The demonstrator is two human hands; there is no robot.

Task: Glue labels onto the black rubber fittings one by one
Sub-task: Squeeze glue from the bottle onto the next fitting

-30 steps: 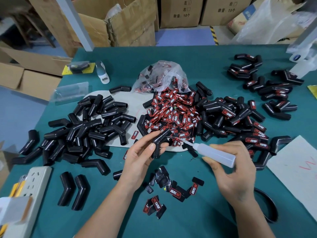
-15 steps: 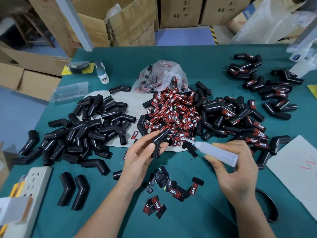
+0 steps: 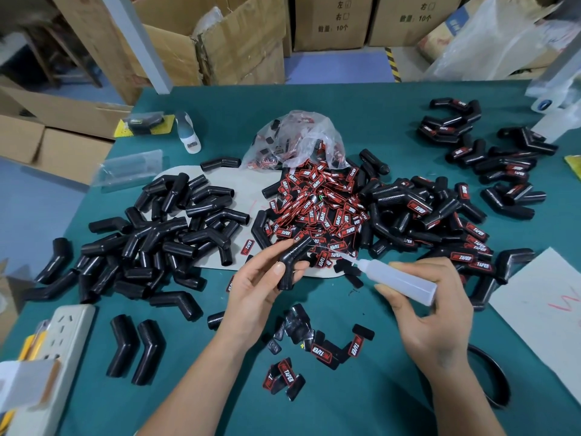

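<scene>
The left hand (image 3: pixel 257 287) has its grip clamped on a black rubber fitting (image 3: pixel 290 262), thumb on the near side and fingers curled behind it, holding it above the table (image 3: pixel 361 398). The fitting is a bent tube, matte black, with its upper arm slanting up to the right and its lower arm pointing down; no label shows on it. The right hand (image 3: pixel 437 322) has its grip closed around a clear glue bottle (image 3: pixel 399 280), whose thin nozzle points left toward the fitting's upper arm, its tip just beside it.

Right behind the fitting lies a heap of red and black labels (image 3: pixel 320 209) spilling from a clear plastic bag (image 3: pixel 292 140). To the left is a pile of bare fittings (image 3: pixel 163 240); to the right, a pile of labelled fittings (image 3: pixel 440 221), with more in the far right corner. A few loose labels (image 3: pixel 320 352) lie on the table between the forearms. A white power strip (image 3: pixel 63 350) sits at the near left edge, a white sheet of paper (image 3: pixel 547 309) at the right, and cardboard boxes (image 3: pixel 239 42) stand beyond the table.
</scene>
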